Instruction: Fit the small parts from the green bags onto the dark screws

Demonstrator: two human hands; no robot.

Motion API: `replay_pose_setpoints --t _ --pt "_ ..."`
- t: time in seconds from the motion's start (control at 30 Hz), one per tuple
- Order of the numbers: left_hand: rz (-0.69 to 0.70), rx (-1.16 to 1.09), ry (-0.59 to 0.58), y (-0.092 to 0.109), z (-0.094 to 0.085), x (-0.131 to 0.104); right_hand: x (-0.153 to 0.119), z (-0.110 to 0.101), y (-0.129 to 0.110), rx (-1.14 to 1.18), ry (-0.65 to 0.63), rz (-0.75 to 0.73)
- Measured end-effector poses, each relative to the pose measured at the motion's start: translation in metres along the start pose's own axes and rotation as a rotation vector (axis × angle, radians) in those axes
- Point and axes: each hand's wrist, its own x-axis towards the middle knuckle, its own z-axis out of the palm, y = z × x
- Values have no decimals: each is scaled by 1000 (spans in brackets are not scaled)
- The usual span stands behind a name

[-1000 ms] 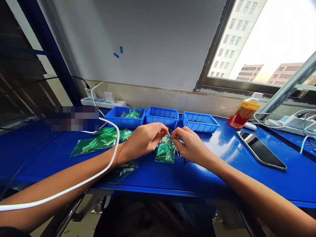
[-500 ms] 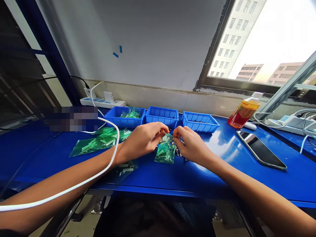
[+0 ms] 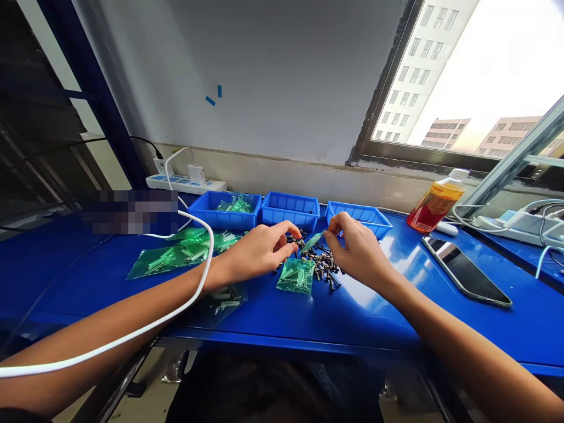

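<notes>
1. Workbench [image 3: 282, 320], blue and glossy, viewed from the near edge.
2. Left hand [image 3: 268, 249]: holds thumb and forefinger parted, a small gap between the tips, with nothing visible in grasp; hovers near the green packet.
3. Right hand [image 3: 356, 252]: pinches thumb and forefinger together on a small piece of green film [image 3: 312, 241], above the screws.
4. Green packet [image 3: 295, 277] of pale sticks: lies flat on the bench, on the near side, between both hands.
5. Dark metal screws [image 3: 326, 264]: lie in a loose heap just beyond and right of the packet.
6. More green packets [image 3: 170, 258]: lie spread out at left, beyond the left forearm.
7. Three blue bins [image 3: 305, 222]: stand in a far row, with green packaging inside the left one.
8. Bottle [image 3: 434, 202], far right; phone [image 3: 466, 270], nearer.
</notes>
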Motion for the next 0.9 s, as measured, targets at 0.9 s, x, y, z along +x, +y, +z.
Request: replay_pose_setpoints --t 0.9 --pt "-208 -775 148 1 -14 8 -12 6 -16 179 44 -212"
